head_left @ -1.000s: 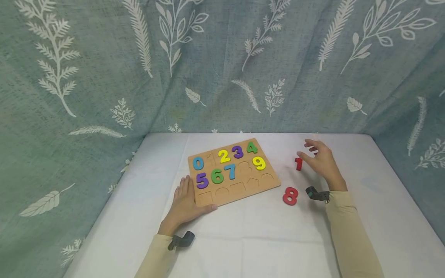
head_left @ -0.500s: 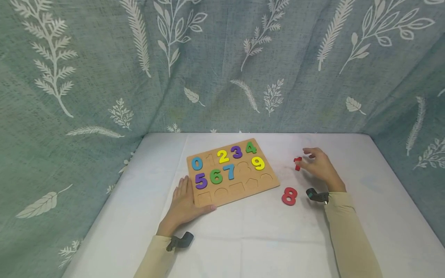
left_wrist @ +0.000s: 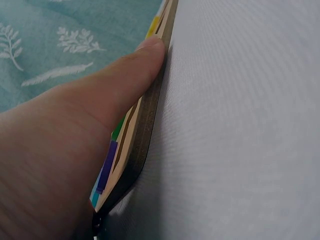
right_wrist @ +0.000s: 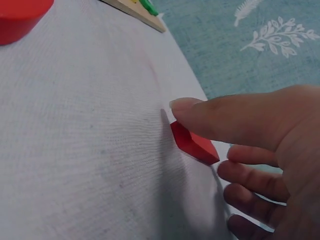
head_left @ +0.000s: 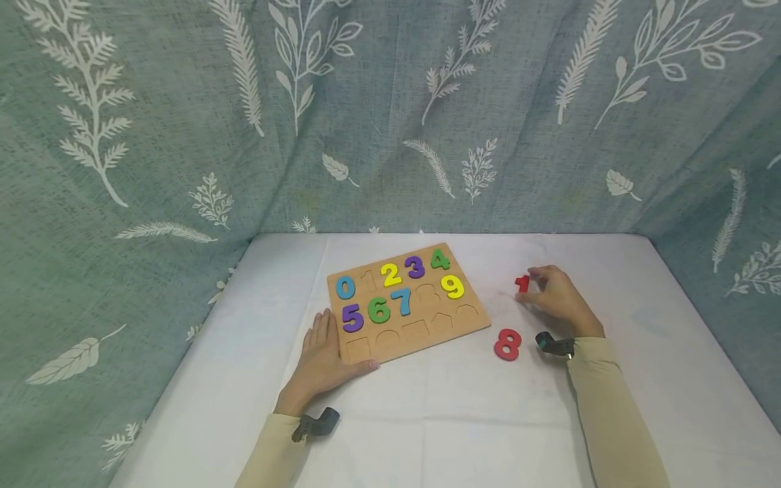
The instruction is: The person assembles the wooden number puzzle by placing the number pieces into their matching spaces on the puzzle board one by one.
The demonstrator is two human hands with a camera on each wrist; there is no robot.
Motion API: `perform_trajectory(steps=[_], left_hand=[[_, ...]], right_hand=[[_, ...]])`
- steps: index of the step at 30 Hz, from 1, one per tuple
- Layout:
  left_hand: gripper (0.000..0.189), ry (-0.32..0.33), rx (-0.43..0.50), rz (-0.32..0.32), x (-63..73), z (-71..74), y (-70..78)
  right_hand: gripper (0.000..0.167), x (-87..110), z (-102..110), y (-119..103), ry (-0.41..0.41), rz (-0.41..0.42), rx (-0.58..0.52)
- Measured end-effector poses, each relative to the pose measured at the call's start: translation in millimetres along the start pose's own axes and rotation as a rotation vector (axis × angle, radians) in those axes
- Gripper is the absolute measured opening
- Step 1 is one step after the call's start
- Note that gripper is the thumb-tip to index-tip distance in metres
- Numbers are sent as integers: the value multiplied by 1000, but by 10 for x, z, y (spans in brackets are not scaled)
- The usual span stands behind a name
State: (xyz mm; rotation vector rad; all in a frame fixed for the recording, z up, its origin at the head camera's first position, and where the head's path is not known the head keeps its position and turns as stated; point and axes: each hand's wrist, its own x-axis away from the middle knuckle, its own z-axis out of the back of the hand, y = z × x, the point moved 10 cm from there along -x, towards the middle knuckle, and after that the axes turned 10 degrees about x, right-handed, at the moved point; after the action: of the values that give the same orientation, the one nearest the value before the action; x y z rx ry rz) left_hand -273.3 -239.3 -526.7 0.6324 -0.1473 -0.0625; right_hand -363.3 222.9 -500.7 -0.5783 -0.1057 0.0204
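Observation:
My right hand (head_left: 558,296) pinches a red wooden number 1 (head_left: 522,283) between thumb and fingers, to the right of the puzzle board. In the right wrist view the thumb lies against the red 1 (right_wrist: 197,146), which is close to the white cloth. My left hand (head_left: 320,354) rests at the front left corner of the wooden number puzzle board (head_left: 393,346). Its fingers lie straight along the left side; in the left wrist view the thumb (left_wrist: 132,70) presses on the front edge. Coloured digits 0, 2 to 7 and 9 sit in the board.
A red number 8 (head_left: 508,344) lies on the white cloth (head_left: 464,420) between the board and my right wrist. Bare recesses for 1, 8 and a row of shapes show in the board. A green leaf-patterned curtain (head_left: 378,135) stands behind and beside the table.
My right hand has come down and slightly toward me, and its thumb and fingers have closed on the red 1, whose top has shifted slightly. The left hand and board stay put.

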Motion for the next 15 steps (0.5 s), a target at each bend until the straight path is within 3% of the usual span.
perform_trajectory(steps=[15], left_hand=[[146,-1,-7,3,6,3,-6]], right_hand=[[74,11,-55,-5,-26,-26,17]])
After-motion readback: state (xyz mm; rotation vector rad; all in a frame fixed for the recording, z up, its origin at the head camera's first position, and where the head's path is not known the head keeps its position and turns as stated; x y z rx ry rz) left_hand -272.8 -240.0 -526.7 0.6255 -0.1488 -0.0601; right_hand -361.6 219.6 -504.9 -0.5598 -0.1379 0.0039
